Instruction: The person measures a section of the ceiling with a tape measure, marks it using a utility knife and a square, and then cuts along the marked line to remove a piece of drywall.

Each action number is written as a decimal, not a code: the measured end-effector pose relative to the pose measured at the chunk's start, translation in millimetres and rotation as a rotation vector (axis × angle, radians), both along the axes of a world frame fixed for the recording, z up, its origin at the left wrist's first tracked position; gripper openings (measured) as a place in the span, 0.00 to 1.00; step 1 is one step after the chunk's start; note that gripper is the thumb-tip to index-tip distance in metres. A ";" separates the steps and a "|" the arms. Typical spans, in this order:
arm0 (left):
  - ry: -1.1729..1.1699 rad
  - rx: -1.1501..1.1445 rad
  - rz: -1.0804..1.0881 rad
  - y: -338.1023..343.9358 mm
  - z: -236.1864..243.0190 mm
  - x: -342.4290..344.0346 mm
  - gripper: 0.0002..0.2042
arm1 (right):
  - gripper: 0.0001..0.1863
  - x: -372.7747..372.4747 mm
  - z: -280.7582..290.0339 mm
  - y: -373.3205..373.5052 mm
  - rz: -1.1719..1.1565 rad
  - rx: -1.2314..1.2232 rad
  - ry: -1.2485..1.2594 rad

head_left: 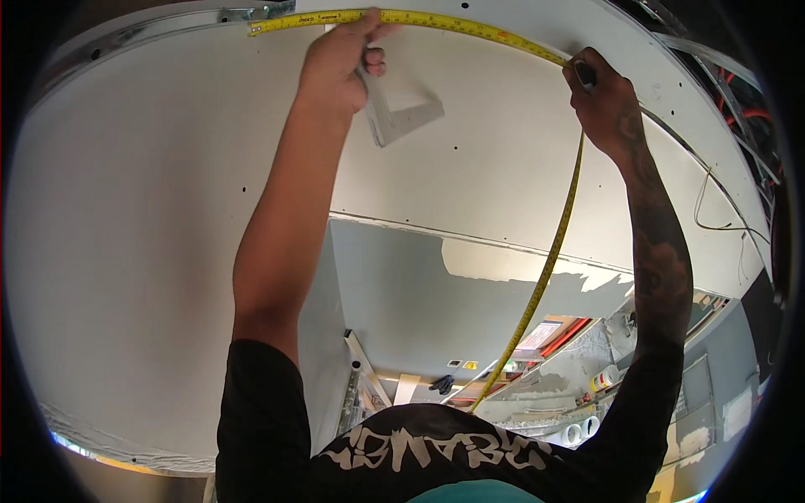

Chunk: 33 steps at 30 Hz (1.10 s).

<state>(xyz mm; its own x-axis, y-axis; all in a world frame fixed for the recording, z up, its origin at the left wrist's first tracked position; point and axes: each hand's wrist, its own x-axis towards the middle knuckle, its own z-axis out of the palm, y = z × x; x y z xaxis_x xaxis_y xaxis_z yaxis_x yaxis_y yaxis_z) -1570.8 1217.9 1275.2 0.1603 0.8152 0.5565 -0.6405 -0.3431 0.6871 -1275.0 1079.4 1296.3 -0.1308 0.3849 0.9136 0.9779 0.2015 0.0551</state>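
Observation:
A yellow measuring tape (470,32) stretches across the top of a white board panel (470,168). Its hooked end lies at the upper left, against a metal channel (168,33). My left hand (340,63) is raised to the tape, with a finger against the blade. Closed fingers of that hand hold a grey L-shaped tool (390,121), blurred, its exact kind unclear. At the upper right my right hand (605,101) is closed around the tape blade, with a small dark, metal-rimmed object showing in its grip. From there the blade hangs toward my chest; the tape's case is out of sight.
Exposed metal framing (721,75) and orange conduit (746,109) sit at the upper right, with a loose wire (713,225) below. Beneath the panel are a partly plastered grey wall (394,285), a white bucket (604,379) and white pipes (573,434).

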 end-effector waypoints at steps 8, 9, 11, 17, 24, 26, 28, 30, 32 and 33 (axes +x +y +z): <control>0.122 0.012 -0.106 -37.7 1.1 53.1 0.11 | 0.07 1.8 0.6 6.4 -0.063 -0.017 0.016; 0.153 0.027 -0.124 -40.4 2.2 56.4 0.11 | 0.07 2.2 0.3 5.9 -0.053 -0.024 0.034; 0.162 0.020 -0.121 -42.9 4.0 61.8 0.11 | 0.07 1.9 -1.5 6.5 -0.040 -0.004 0.039; 0.259 -0.039 -0.191 -34.0 6.9 76.8 0.14 | 0.08 -2.1 -6.7 3.8 -0.049 -0.007 0.077; 0.135 0.058 -0.153 -21.9 -1.5 98.4 0.09 | 0.14 -12.3 -15.3 -10.8 -0.131 -0.026 0.133; 0.127 0.073 -0.152 -19.8 -2.7 99.5 0.09 | 0.14 -20.1 -30.0 -27.0 -0.075 0.055 0.128; 0.116 0.091 -0.148 -18.7 -3.0 98.6 0.09 | 0.16 -29.0 -53.0 -53.4 0.067 0.070 0.270; 0.103 0.116 -0.192 -18.4 -3.1 97.0 0.08 | 0.16 -40.1 -96.2 -100.6 0.265 -0.114 0.630; 0.102 0.123 -0.191 -18.6 -3.2 95.6 0.08 | 0.19 -54.5 -154.6 -142.7 0.358 -0.172 0.766; 0.104 0.131 -0.189 -18.6 -3.0 95.1 0.09 | 0.23 -56.6 -184.7 -155.0 0.426 -0.189 0.726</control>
<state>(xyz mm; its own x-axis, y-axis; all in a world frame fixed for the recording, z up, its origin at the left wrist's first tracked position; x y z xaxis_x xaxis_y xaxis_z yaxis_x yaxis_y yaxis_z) -1475.7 1199.3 1272.2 0.3647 0.6877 0.6278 -0.6301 -0.3141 0.7102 -1331.5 924.4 1111.6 0.2930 0.5898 0.7526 0.5968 0.5022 -0.6259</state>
